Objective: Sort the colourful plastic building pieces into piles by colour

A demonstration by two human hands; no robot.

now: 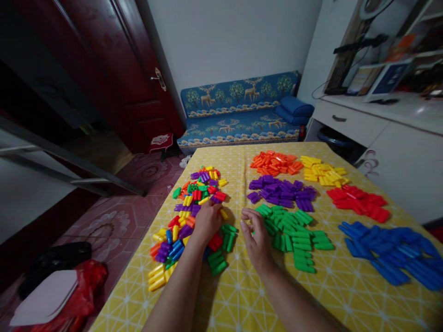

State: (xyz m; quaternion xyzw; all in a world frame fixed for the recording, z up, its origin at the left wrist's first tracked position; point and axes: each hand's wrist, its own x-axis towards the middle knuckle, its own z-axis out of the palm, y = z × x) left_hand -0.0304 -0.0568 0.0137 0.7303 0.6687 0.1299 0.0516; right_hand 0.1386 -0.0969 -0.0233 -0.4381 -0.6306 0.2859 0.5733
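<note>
Stretching both bare forearms over the yellow-patterned worktop (pixel 231 299). Reaching with the left hand (pixel 208 221) down onto the inner side of the mixed heap (pixel 176 249), spread along the left of the worktop in red, orange, yellow, green, blue and purple pieces. Bending the left fingers downward close to red and purple pieces, hiding the fingertips too much to tell whether gripping one. Passing the left wrist near a few green pieces at the heap's near right edge.

Holding the right hand (pixel 256 237) loosely open, fingers curling inward with a gap to the thumb, just beside the left edge of the green heap (pixel 287 226).

Looking across more single-coloured heaps on the right: seeing the purple heap (pixel 282 191) just beyond the green, the orange heap (pixel 275 163) farther toward the far edge, and the yellow heap (pixel 321 171) just beside the orange. Seeing the red heap (pixel 358 203) to the right of the purple, and the blue heap (pixel 398 253) nearer, toward the right edge. Facing a deer-patterned blue sofa (pixel 235 108) beyond the worktop, between a dark red door (pixel 138 110) and a white cabinet (pixel 398 161).
</note>
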